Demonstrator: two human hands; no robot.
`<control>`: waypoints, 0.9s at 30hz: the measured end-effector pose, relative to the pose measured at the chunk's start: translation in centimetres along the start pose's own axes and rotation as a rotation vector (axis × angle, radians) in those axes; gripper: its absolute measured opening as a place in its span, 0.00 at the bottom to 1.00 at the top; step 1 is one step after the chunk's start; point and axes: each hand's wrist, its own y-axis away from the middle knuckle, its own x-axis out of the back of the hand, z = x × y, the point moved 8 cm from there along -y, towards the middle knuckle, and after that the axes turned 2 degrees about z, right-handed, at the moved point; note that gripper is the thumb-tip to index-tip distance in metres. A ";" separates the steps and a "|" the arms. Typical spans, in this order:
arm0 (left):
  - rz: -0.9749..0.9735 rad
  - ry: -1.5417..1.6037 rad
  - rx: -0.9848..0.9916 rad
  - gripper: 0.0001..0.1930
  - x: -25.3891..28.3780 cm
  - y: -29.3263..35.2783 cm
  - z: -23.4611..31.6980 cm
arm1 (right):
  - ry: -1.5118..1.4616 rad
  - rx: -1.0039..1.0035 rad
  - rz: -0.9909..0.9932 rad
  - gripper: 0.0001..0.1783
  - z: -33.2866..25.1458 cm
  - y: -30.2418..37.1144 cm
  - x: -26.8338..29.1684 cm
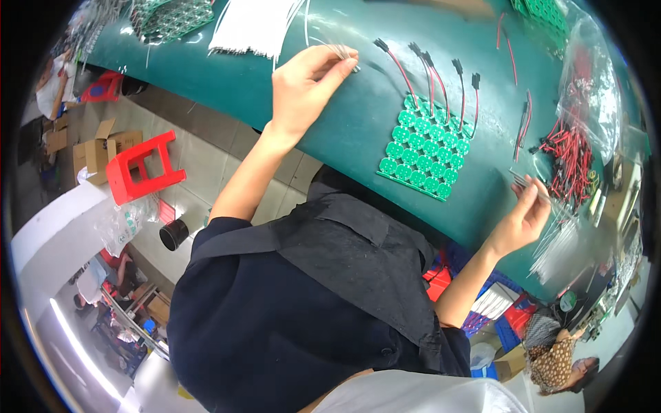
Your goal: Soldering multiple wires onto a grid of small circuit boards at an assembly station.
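Note:
My left hand [306, 89] is raised over the table, thumb and fingers pinched on a few thin white wires [337, 51]. To the right, near the table's front edge, my right hand [522, 219] is closed on a small bunch of thin pale wires [518, 177], their ends sticking out past the fingertips. Between the hands lies a panel of green circuit boards [423, 148], round pieces joined in rows. Several red-and-black leads with black connectors [447, 86] run from its far edge.
A stack of white wires [253, 27] lies at the back left, beside more green boards [169, 19]. On the right are a heap of red-and-black leads [570, 158], a clear plastic bag [591, 86] and loose pale wires [556, 251]. A red stool [144, 168] stands on the floor.

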 end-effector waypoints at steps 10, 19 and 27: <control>-0.047 0.218 0.169 0.10 -1.0 0.7 0.8 | -0.484 -0.340 -0.200 0.11 0.4 -0.6 -1.6; -0.739 0.346 -0.071 0.05 -10.0 4.3 9.5 | -0.754 -0.363 -0.478 0.11 -4.8 1.4 -7.2; -0.737 0.325 0.067 0.06 -10.1 4.7 8.7 | -0.452 -0.114 -0.477 0.07 -7.2 2.0 -7.3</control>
